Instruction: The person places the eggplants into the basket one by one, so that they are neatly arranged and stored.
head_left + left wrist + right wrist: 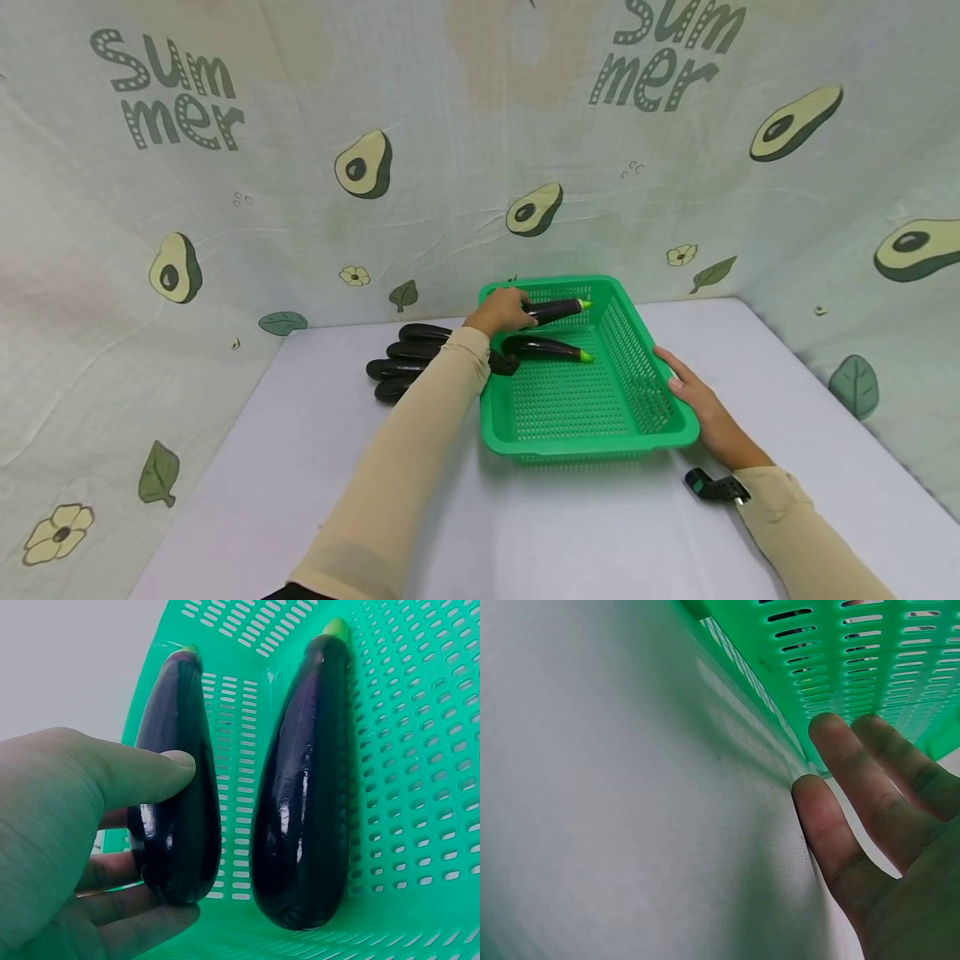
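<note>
In front of you hangs a pale, lightly wrinkled cloth [450, 100], printed with avocados, leaves, flowers and the word "summer". Below it, the tabletop [262, 467] has a smooth, whitish surface. On it, right of centre, is a green plastic basket [585, 444], rectangular with rounded corners, a solid rim and slotted walls and floor. Beige sleeves [420, 442] cover your arms. The eggplants [304, 802] are glossy, dark purple-black and elongated, thick and rounded at one end and narrowing to the other; those at the basket show bright green stem tips.

Counting the prints, you have five avocados and two "summer" words. There is one basket. You can make out six eggplants: four [401, 369] lie side by side on the tabletop just left of the basket, partly behind your left arm; one [543, 347] lies on the basket floor; one [555, 311] is in your grasp over the basket's far left part, its stem pointing right.

Your left hand [498, 312] pinches that last eggplant, thumb on top and fingers below; whether it touches the floor, you cannot tell. Your right hand [701, 406] touches the basket's right side, three fingers straight and slightly spread beneath the rim. A black band [716, 486] sits at your right wrist.
</note>
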